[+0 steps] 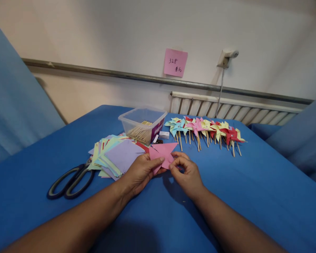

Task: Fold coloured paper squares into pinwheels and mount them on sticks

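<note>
A pink paper square (162, 151) with slits cut in from its corners is held up between both hands, above the blue cloth. My left hand (144, 171) grips its left and lower side, thumb on top and fingers beneath. At the paper's lower right, my right hand (187, 173) pinches the edge between thumb and forefinger. Just left of the hands lies a loose stack of coloured paper squares (122, 157), a purple one on top. Large scissors with dark handles (71, 182) lie beside it, their blades hidden under the stack.
Behind the hands stands a clear plastic box (143, 123) of wooden sticks, with a small white box (164, 135) next to it. Several finished paper pinwheels (204, 128) lie at the back right. A wall with a rail (137, 75) and a radiator (226, 107) borders the blue-covered table (252, 196).
</note>
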Motion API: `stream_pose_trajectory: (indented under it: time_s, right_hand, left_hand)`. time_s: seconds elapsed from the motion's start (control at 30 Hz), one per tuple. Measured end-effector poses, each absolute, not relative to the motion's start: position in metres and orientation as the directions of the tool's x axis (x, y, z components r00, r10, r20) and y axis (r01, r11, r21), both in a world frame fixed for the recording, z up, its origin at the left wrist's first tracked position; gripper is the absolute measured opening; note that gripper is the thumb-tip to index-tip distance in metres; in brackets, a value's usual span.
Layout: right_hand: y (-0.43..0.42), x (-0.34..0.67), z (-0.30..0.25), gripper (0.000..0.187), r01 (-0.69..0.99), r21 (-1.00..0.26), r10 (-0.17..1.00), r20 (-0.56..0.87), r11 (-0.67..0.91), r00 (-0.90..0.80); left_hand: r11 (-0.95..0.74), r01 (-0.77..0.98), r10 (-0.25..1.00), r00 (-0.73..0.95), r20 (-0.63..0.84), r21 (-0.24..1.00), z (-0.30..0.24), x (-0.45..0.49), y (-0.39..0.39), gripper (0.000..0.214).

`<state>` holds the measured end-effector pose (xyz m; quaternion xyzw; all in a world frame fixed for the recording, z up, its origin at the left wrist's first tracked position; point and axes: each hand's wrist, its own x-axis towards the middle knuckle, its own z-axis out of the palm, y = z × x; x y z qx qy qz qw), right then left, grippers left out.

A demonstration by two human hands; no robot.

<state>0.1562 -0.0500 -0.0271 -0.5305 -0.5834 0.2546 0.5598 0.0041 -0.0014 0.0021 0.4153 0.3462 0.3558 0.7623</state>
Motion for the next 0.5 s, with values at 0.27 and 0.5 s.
stream_pose_trajectory:
  time_s: [0.27,0.5]
  right_hand:
    - [-0.0512,0.1554,-0.025,0.011,0.318,-0.901,0.914,0.364,0.297,0.178]
    - [-0.0505,0.1549,-0.0254,0.011,0.317,-0.904,0.909,0.363,0.289,0.207]
  left_hand:
    - [0.378,-0.269,0.847,0.487,-0.214,0.886,0.0014,0.0052,-0.0014,0.023]
    - [0.397,-0.274,0.839,0.496,-0.225,0.876,0.0017,0.0052,-0.0013,0.028]
